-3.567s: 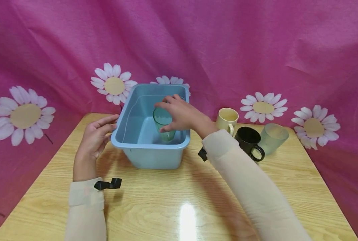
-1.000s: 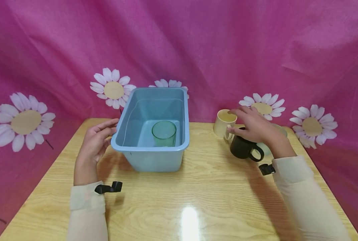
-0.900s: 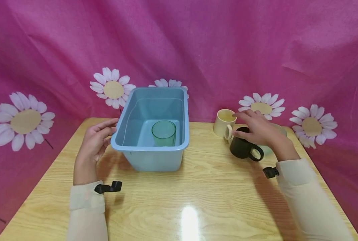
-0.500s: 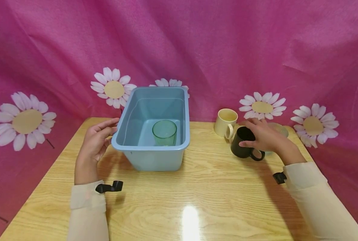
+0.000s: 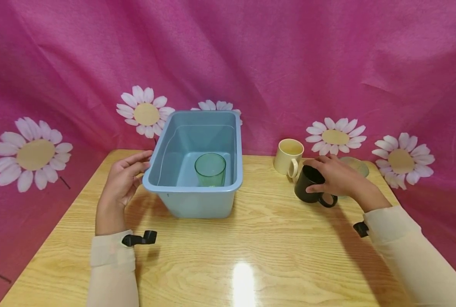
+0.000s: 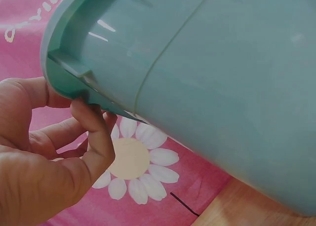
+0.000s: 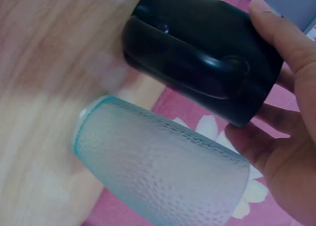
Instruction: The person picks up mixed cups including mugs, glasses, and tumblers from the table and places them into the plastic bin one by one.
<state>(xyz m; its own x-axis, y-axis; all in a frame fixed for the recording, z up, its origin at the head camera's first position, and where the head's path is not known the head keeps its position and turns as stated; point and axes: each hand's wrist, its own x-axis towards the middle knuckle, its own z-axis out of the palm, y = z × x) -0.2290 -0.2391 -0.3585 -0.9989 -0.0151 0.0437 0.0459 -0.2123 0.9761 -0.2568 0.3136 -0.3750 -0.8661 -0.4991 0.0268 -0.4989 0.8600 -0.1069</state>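
On the left, the left hand (image 5: 118, 183) pinches the rim of the blue tub (image 5: 197, 204), its fingers bent and close together. A green glass (image 5: 210, 171) is inside the tub, near the front right corner. Next, a yellow mug (image 5: 284, 161) stands on the table (image 5: 197, 264). Just beside it is the black mug (image 5: 304, 188), also on the table. The right hand (image 5: 337, 177) holds it near the top, fingers spread wide around it. A bumpy, cloudy glass (image 7: 163, 161) is last, partly behind that hand.
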